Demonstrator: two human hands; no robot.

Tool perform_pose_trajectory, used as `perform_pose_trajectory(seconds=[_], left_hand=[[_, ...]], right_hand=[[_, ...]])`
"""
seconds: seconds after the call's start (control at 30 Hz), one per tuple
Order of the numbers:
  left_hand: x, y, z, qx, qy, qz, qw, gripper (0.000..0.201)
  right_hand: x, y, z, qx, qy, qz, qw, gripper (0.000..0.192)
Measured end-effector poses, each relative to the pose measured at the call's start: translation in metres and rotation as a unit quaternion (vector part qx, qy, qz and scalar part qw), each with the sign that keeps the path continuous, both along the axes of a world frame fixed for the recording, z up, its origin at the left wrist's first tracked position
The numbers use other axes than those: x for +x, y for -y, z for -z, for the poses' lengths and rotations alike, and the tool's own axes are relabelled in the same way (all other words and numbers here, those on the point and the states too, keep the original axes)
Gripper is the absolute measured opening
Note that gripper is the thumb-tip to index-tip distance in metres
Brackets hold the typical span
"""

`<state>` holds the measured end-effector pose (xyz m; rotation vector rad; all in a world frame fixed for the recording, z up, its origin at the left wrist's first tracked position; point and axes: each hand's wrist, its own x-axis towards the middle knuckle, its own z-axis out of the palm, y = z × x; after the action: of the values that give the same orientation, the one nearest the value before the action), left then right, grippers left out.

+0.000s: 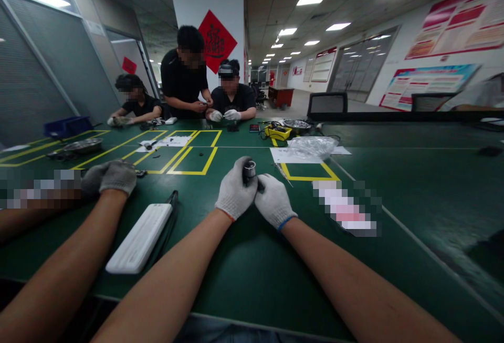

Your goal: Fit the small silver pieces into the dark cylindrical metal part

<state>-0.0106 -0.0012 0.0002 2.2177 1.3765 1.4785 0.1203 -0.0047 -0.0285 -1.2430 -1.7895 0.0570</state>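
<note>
Near edge: white slab-shaped device (139, 238) flat on green desk (244, 274), black cable at its far end, left of own forearms. Further left, a co-worker's bare arm with grey-gloved hand (112, 176) resting knuckles-up on desk, well apart from own hands.

Centre: both own hands in white knit gloves, pressed side by side. Left hand (235, 193) curled tight around small dark cylindrical part (249, 170), silvery rim on top, held upright just above desk. Right hand (273, 201) closed against it from the other side, fingers folded in, apparently pinching lower end of same part; exact contact hidden behind glove.

Step in hand reads as twisting or seating the part. Best done with left grip firm and steady, right doing the turning, part kept upright, wrists low near desk for support.

Beyond: yellow-taped rectangles (192, 160), white sheet with clear plastic bag (311, 146), yellow tool (279, 133), metal bowl (83, 146).

Far side: three people in black at desk, two seated, one standing and bent over, gloved hands busy with small parts. Red diamond sign (217, 41) on pillar behind.
</note>
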Motion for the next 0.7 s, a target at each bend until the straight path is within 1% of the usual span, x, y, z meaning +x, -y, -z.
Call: perform_pose_trajectory(seconds=[0.7], left_hand=[[-0.0008,0.0011,-0.0012,0.004,-0.004,-0.005,1.0,0.046]], right_hand=[[-0.0006,0.0021,-0.0025,-0.005,-0.012,0.001,1.0,0.015]])
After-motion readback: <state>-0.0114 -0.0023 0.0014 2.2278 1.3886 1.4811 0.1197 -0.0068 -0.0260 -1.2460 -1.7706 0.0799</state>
